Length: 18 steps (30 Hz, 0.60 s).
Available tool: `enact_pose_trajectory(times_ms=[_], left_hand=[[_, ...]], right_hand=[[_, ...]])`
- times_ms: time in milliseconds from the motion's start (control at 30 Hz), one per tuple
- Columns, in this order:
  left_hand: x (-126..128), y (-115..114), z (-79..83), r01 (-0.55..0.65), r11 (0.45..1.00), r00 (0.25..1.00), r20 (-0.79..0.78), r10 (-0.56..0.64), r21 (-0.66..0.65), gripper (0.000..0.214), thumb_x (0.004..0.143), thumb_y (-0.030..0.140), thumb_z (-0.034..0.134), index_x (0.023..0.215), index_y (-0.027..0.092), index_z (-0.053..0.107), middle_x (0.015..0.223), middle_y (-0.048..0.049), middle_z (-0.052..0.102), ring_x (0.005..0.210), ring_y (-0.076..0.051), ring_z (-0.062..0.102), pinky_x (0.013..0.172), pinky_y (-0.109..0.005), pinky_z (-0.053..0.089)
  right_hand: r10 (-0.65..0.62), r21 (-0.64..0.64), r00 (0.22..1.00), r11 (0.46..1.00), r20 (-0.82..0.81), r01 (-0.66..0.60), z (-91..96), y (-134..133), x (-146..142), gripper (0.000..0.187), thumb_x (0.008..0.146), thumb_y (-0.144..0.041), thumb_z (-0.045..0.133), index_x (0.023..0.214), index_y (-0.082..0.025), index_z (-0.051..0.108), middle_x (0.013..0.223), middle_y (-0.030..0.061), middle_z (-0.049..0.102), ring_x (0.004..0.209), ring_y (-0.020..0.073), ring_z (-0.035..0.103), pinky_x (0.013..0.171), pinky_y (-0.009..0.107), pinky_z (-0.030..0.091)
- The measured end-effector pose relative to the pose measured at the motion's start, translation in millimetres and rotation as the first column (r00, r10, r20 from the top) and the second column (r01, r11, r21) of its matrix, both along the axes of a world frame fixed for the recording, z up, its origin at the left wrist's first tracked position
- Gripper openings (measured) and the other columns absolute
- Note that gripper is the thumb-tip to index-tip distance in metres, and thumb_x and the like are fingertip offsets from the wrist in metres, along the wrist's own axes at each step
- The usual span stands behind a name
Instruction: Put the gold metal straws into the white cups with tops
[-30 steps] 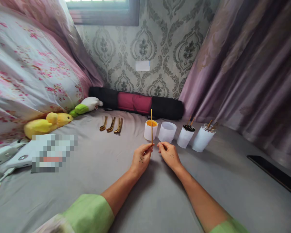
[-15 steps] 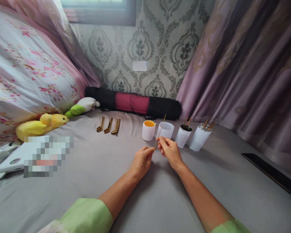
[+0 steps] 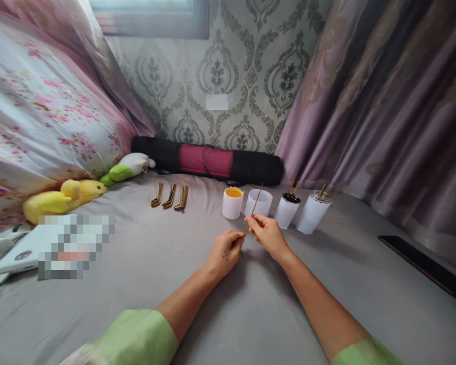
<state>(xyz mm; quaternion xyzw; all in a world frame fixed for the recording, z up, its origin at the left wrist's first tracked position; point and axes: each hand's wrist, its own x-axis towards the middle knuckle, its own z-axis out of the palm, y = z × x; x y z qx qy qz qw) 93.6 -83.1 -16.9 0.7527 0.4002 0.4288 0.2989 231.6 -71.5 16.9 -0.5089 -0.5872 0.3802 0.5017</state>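
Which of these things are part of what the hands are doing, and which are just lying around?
In use: left hand, right hand, gold straw, four cups, bent straws.
Lying about: yellow duck, green plush, black-red roll, floral quilt.

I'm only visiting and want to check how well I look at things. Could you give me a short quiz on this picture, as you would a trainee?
1. True or false: the left hand and the right hand both pinch the thin golden straw.
2. How many white cups stand in the row beyond the hands? A) two B) four C) six
3. Fill in: the bent golden straws lie on the grey sheet to the ___ of the cups.

Key: 1 true; 2 B; 3 left.
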Motion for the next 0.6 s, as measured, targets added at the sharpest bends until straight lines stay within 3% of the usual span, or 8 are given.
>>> enact_pose_trajectory(times_ms=[133, 267, 467, 600], left_hand=[[3, 2, -0.5, 0.066, 0.958, 0.983, 0.181, -0.015, -0.278, 0.024, 0.073, 0.023, 0.048, 0.088, 0.014, 0.063, 0.070, -0.0022, 0.059, 0.062, -0.011, 0.051, 0.058, -0.021, 0.039], [5, 1, 5.7, 0.202, 0.822, 0.934, 0.358, 0.002, -0.532, 0.030, 0.067, 0.020, 0.052, 0.095, 0.010, 0.056, 0.066, -0.0016, 0.056, 0.047, -0.007, 0.045, 0.043, -0.019, 0.034], [3, -2, 11.9, 0.465, 0.642, 0.749, 0.657, 0.081, -0.609, 0.031, 0.066, 0.014, 0.056, 0.096, 0.008, 0.051, 0.072, -0.0061, 0.058, 0.050, -0.007, 0.048, 0.044, -0.020, 0.035], [1, 0, 11.9, 0.549, 0.563, 0.672, 0.727, 0.143, -0.618, 0.024, 0.070, 0.012, 0.052, 0.093, 0.008, 0.051, 0.072, -0.0086, 0.059, 0.052, -0.009, 0.051, 0.045, -0.020, 0.036]], right_hand=[[0.007, 0.004, 0.999, 1.000, 0.036, -0.007, -1.2, 2, 1, 0.030, 0.073, -0.045, 0.048, 0.067, -0.016, 0.054, 0.054, -0.0023, 0.048, 0.038, 0.0051, 0.035, 0.034, 0.017, 0.026], [0.002, 0.032, 0.998, 0.999, 0.056, -0.004, -3.8, 4, 4, 0.029, 0.074, -0.043, 0.048, 0.068, -0.016, 0.054, 0.054, -0.0027, 0.049, 0.039, 0.0051, 0.037, 0.036, 0.018, 0.028], [-0.013, 0.054, 0.996, 0.998, 0.087, 0.008, -4.8, 4, 9, 0.029, 0.074, -0.043, 0.048, 0.075, -0.016, 0.059, 0.055, -0.0022, 0.050, 0.041, 0.0058, 0.037, 0.037, 0.018, 0.029], [-0.026, 0.036, 0.996, 0.999, 0.086, 0.023, -4.7, 3, 9, 0.031, 0.074, -0.044, 0.048, 0.076, -0.016, 0.060, 0.056, -0.0011, 0.051, 0.041, 0.0061, 0.038, 0.036, 0.018, 0.028]])
